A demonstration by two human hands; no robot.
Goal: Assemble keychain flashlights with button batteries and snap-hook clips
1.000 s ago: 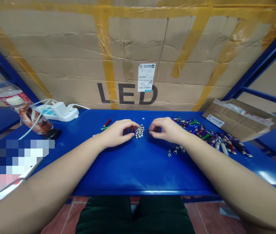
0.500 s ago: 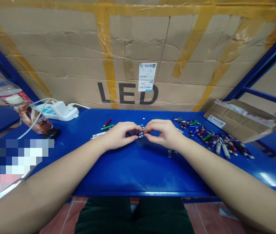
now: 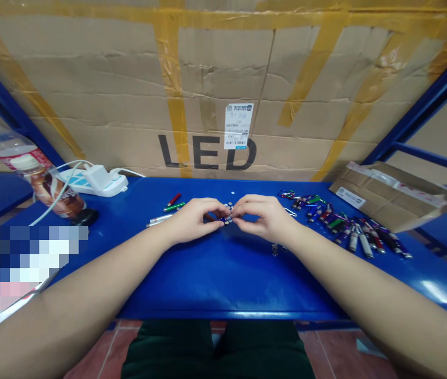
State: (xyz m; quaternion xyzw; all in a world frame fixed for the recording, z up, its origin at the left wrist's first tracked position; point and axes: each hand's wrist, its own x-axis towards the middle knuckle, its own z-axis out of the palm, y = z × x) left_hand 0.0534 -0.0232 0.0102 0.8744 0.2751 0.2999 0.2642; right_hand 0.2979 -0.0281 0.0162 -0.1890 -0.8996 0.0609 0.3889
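Observation:
My left hand (image 3: pixel 196 220) has thumb and fingers closed on a small blue metal tube (image 3: pixel 222 219), like a mini flashlight body. Meeting it at the tube's right end, my right hand (image 3: pixel 263 215) is pinched shut; what sits between its fingertips is too small to make out. Several small silver discs, like button cells (image 3: pixel 226 222), lie on the blue table (image 3: pixel 215 279) around the fingertips. Beyond my left hand are a red tube (image 3: pixel 174 199), a green tube (image 3: pixel 174 207) and silver tubes (image 3: pixel 160 218).
Several mini flashlights with clips (image 3: pixel 337 223) are heaped at the right, before a small cardboard box (image 3: pixel 393 197). Small metal parts (image 3: pixel 275 249) lie near my right wrist. Bottles (image 3: pixel 55 187) and a white power strip (image 3: pixel 107 181) stand left. A large carton (image 3: pixel 128 95) backs the table.
Both hands stay in nearly the same place. The fingertips of my right hand have shifted very slightly at the end of the blue tube.

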